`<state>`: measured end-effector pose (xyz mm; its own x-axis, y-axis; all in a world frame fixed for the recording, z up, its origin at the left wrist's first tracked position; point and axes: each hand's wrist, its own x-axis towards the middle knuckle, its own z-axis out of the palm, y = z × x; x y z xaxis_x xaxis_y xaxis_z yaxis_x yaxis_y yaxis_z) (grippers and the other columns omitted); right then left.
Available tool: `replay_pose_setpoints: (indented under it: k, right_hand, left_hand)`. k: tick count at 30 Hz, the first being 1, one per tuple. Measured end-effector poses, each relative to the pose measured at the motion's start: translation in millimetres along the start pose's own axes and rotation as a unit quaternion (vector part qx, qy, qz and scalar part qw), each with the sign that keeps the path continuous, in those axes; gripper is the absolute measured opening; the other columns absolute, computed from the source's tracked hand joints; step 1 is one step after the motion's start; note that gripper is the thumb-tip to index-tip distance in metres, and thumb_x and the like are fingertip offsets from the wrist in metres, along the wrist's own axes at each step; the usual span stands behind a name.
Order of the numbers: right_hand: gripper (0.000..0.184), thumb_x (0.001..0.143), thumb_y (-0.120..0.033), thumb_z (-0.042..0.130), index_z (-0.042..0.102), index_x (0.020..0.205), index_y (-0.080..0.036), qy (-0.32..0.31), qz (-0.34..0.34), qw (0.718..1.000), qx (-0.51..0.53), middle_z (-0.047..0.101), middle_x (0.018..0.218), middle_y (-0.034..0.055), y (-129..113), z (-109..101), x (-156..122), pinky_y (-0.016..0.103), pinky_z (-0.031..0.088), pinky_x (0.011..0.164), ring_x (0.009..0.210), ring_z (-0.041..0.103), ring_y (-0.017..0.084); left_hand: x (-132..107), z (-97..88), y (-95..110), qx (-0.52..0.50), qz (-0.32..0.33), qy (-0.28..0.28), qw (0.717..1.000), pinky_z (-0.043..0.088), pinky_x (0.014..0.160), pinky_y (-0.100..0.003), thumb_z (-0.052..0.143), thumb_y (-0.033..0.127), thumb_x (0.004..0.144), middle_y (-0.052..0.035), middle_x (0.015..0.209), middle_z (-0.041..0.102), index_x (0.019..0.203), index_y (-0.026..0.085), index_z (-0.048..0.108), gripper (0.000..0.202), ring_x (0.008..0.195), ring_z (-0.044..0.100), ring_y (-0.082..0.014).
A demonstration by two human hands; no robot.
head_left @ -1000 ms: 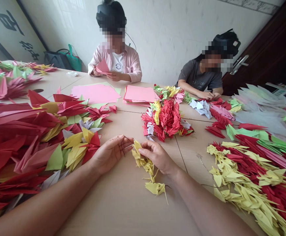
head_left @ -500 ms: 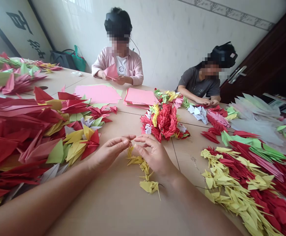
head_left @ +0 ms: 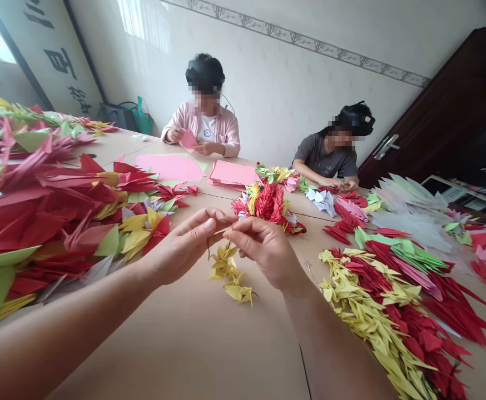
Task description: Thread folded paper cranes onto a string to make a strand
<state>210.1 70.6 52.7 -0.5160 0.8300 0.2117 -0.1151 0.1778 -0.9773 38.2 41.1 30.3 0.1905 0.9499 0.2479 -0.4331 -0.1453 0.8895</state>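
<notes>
A short string of yellow folded-paper cranes (head_left: 224,261) hangs below my hands, its lower end near the tabletop. My right hand (head_left: 266,250) has thumb and forefinger pinched on the thin dark string at the top of these cranes. Facing it, my left hand (head_left: 187,244) holds its thumb close against the long, nearly straight fingers, with a piece of the dark string (head_left: 208,248) hanging beneath. The fingertips of both hands meet or almost meet. Exactly how the string runs between them is too fine to make out.
Red, yellow and green folded papers (head_left: 59,205) are heaped on the left. Yellow and red crane strings (head_left: 368,311) lie at right. A red bundle (head_left: 270,200) and pink paper sheets (head_left: 234,173) are beyond my hands. Two people sit across the table (head_left: 163,344), hands on paper.
My right thumb and forefinger have closed into a pinch at the string's top. The yellow cranes hang slightly higher. The view has tilted up and shifted right.
</notes>
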Motion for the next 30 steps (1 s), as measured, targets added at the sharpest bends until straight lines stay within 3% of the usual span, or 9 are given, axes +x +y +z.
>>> replay_pose_setpoints:
  k: [4, 6, 8, 11, 14, 19, 23, 30]
  right_hand:
    - [0.020, 0.072, -0.037, 0.078, 0.066, 0.075, -0.020, 0.010, -0.004, 0.997, 0.076, 0.057, 0.063, -0.0050, -16, -6, -10, 0.020, 0.039, 0.046, 0.048, 0.046, 0.006]
    - [0.018, 0.073, -0.035, 0.076, 0.066, 0.075, -0.020, 0.011, -0.007, 0.996, 0.088, 0.058, 0.064, -0.0047, -21, -9, -13, 0.019, 0.037, 0.045, 0.048, 0.045, 0.005]
    - [0.018, 0.074, -0.035, 0.075, 0.066, 0.076, -0.020, 0.019, -0.023, 0.996, 0.079, 0.058, 0.065, -0.0041, -27, -12, -17, 0.020, 0.037, 0.045, 0.049, 0.046, 0.006]
    - [0.019, 0.074, -0.038, 0.075, 0.066, 0.077, -0.021, 0.029, -0.045, 0.997, 0.060, 0.057, 0.066, -0.0037, -35, -17, -22, 0.021, 0.039, 0.047, 0.051, 0.046, 0.007]
    - [0.022, 0.073, -0.040, 0.075, 0.066, 0.077, -0.020, 0.026, -0.065, 0.997, 0.027, 0.056, 0.065, -0.0040, -43, -23, -27, 0.022, 0.040, 0.049, 0.051, 0.045, 0.007]
    - [0.021, 0.078, -0.039, 0.071, 0.066, 0.079, -0.019, 0.015, -0.119, 0.989, -0.087, 0.054, 0.062, -0.0037, -52, -32, -37, 0.023, 0.037, 0.049, 0.052, 0.046, 0.008]
    - [0.017, 0.083, -0.034, 0.064, 0.065, 0.079, -0.017, 0.025, -0.140, 0.969, -0.202, 0.056, 0.062, -0.0020, -62, -37, -46, 0.024, 0.034, 0.048, 0.051, 0.046, 0.009]
    - [0.014, 0.084, -0.028, 0.062, 0.063, 0.076, -0.016, 0.030, -0.181, 0.950, -0.254, 0.057, 0.061, -0.0031, -69, -44, -53, 0.023, 0.032, 0.047, 0.048, 0.044, 0.007]
  left_hand:
    - [-22, 7.5, -5, 0.066, -0.073, -0.088, 0.991, 0.049, 0.090, -0.032, 0.078, 0.048, 0.073, -0.0057, 0.125, 0.063, 0.124, 0.031, 0.059, 0.057, 0.117, 0.057, -0.0253]
    - [-34, 12.7, -12, 0.108, -0.122, -0.101, 0.981, 0.052, 0.085, -0.033, 0.079, 0.042, 0.073, -0.0084, 0.125, 0.063, 0.125, 0.029, 0.058, 0.058, 0.115, 0.058, -0.0264]
    - [-45, 19.2, -19, 0.152, -0.133, -0.094, 0.975, 0.052, 0.088, -0.037, 0.074, 0.042, 0.078, -0.0105, 0.116, 0.067, 0.118, 0.025, 0.062, 0.045, 0.110, 0.063, -0.0265]
    - [-57, 26.6, -27, 0.201, -0.115, -0.082, 0.969, 0.053, 0.088, -0.041, 0.064, 0.047, 0.085, -0.0118, 0.111, 0.069, 0.112, 0.022, 0.063, 0.037, 0.104, 0.066, -0.0269]
    - [-67, 27.3, -31, 0.269, -0.078, -0.055, 0.958, 0.050, 0.095, -0.041, 0.058, 0.049, 0.089, -0.0109, 0.120, 0.065, 0.120, 0.024, 0.059, 0.040, 0.113, 0.061, -0.0276]
    - [-84, 21.8, -46, 0.408, -0.021, 0.015, 0.912, 0.034, 0.110, -0.043, 0.060, 0.045, 0.088, -0.0095, 0.128, 0.062, 0.123, 0.026, 0.059, 0.041, 0.127, 0.050, -0.0291]
    - [-90, 23.8, -60, 0.471, 0.000, 0.020, 0.882, 0.035, 0.110, -0.044, 0.068, 0.048, 0.080, -0.0104, 0.128, 0.064, 0.119, 0.026, 0.063, 0.045, 0.123, 0.053, -0.0308]
    - [-89, 27.7, -67, 0.534, 0.018, 0.021, 0.845, 0.039, 0.104, -0.043, 0.062, 0.049, 0.084, -0.0114, 0.123, 0.067, 0.124, 0.025, 0.061, 0.046, 0.116, 0.059, -0.0303]
